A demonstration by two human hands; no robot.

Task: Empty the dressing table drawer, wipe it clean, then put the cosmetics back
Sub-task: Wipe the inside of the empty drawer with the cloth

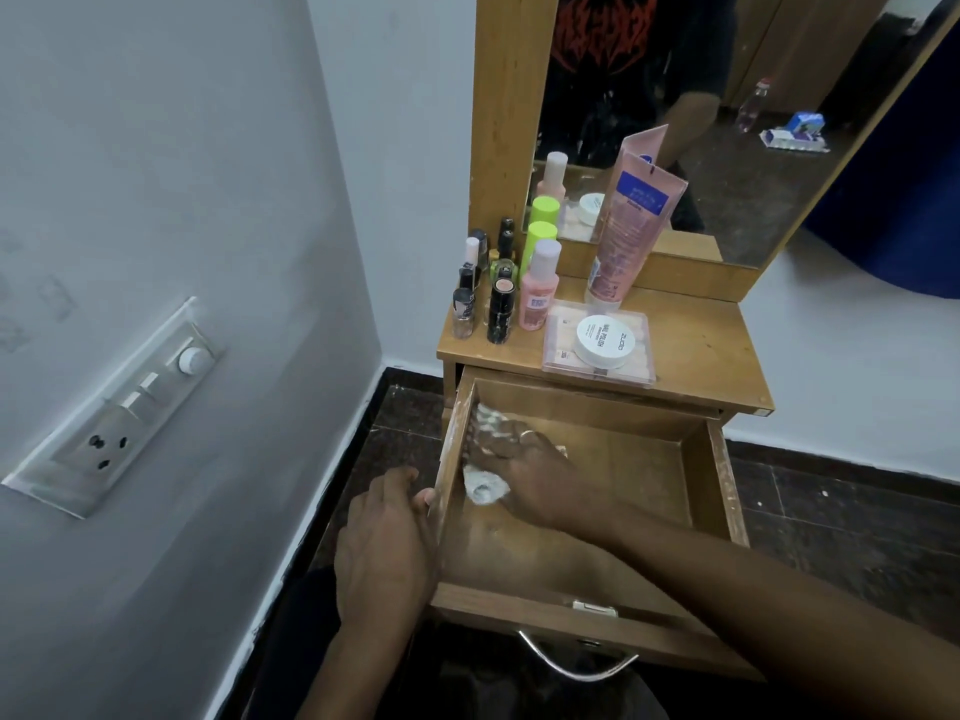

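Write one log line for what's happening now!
step: wiping | right hand: on cloth in drawer | left hand: gripping drawer's side

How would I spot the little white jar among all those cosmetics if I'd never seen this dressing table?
Start at the mirror and drop to the wooden tabletop below it. Near the front edge, above the open drawer, lies a flat clear plastic box, and the white jar sits on top of it. It is the only low, round, white-lidded thing there; the rest are upright bottles and a tall pink tube.
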